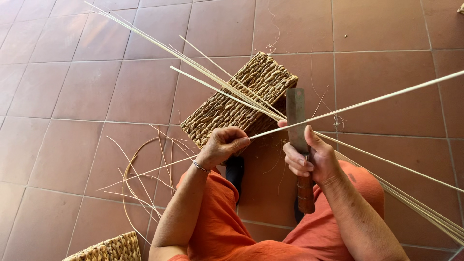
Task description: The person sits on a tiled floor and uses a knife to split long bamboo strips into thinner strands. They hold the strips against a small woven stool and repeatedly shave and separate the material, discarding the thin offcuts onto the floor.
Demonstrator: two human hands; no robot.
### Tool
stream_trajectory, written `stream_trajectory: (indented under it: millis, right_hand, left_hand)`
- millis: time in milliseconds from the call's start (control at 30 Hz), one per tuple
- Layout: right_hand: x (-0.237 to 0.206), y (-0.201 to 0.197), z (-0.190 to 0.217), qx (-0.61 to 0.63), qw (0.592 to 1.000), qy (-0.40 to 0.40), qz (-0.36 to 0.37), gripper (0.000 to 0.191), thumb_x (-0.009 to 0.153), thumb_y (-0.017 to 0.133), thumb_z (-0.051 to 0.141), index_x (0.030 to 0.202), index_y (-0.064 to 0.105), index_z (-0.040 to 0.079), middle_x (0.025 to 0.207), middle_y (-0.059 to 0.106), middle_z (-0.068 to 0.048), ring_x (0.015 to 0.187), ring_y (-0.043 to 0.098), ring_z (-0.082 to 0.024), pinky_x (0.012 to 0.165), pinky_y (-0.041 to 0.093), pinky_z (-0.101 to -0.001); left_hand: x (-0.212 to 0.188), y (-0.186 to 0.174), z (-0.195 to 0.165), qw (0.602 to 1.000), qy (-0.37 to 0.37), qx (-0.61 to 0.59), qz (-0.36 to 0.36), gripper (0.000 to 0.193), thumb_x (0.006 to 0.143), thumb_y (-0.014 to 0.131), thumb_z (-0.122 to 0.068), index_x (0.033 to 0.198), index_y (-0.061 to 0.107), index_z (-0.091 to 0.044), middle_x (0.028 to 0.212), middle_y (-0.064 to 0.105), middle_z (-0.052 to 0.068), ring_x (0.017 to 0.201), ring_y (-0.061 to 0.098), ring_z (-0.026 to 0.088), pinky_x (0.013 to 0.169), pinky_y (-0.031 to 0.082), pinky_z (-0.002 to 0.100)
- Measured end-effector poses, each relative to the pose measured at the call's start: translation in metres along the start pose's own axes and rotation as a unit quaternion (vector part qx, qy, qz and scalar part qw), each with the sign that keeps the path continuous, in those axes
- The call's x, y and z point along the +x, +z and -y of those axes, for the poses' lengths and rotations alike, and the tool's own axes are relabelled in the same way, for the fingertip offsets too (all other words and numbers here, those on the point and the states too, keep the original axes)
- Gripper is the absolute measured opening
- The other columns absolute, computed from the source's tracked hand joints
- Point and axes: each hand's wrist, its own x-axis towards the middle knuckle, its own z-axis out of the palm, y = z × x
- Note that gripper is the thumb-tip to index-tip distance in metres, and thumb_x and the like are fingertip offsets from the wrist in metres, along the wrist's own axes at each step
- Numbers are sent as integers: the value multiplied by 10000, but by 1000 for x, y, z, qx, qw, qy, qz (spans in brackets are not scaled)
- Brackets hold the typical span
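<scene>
Left hand [223, 145] fingers curled shut, thumb and fingertips pinching a thin pale cane strip [348, 106] that runs from the pinch up and right across the frame toward the right edge. Right hand [309, 157] fingers wrapped tight round the handle of a cleaver-like knife [296, 121], thumb lying along the side of the flat blade; blade points up and away, wooden handle [305, 193] sticks out below the fist toward the lap. The strip crosses at the blade, just beside the right thumb; whether the edge is in it, cannot tell. Silver bracelet [200, 166] on the left wrist. More long pale strips [203, 63] fan out from the hands up left, another bundle [415, 203] trails down right past the right knee. Just beyond the hands, a woven basket block [232, 104] lies on the floor, strips passing over it. Loose curled shavings [140, 179] lie left of the left forearm. Person sits in orange clothing [217, 227] on red-brown floor tiles [72, 87]. Corner of a second woven piece [113, 249] at bottom left.
</scene>
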Motion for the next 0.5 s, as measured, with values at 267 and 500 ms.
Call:
stream_trajectory:
  millis: [267, 500]
  right_hand:
    - [6, 5, -35, -39, 995, 94, 15, 583, 1072, 445, 543, 1370, 463, 43, 604, 543, -24, 386, 387, -53, 327, 354, -234]
    - [1, 0, -34, -106, 991, 77, -29, 574, 1052, 462, 566, 1280, 486, 40, 604, 553, -28, 389, 403, -54, 322, 366, -238]
  left_hand:
    - [0, 11, 11, 999, 18, -20, 33, 141, 965, 774, -169, 982, 757, -30, 730, 608, -80, 655, 502, 3, 559, 425, 190]
    - [1, 13, 4, 999, 4, -16, 35, 163, 957, 740, -194, 1020, 766, -45, 713, 663, -49, 640, 577, 19, 545, 458, 187]
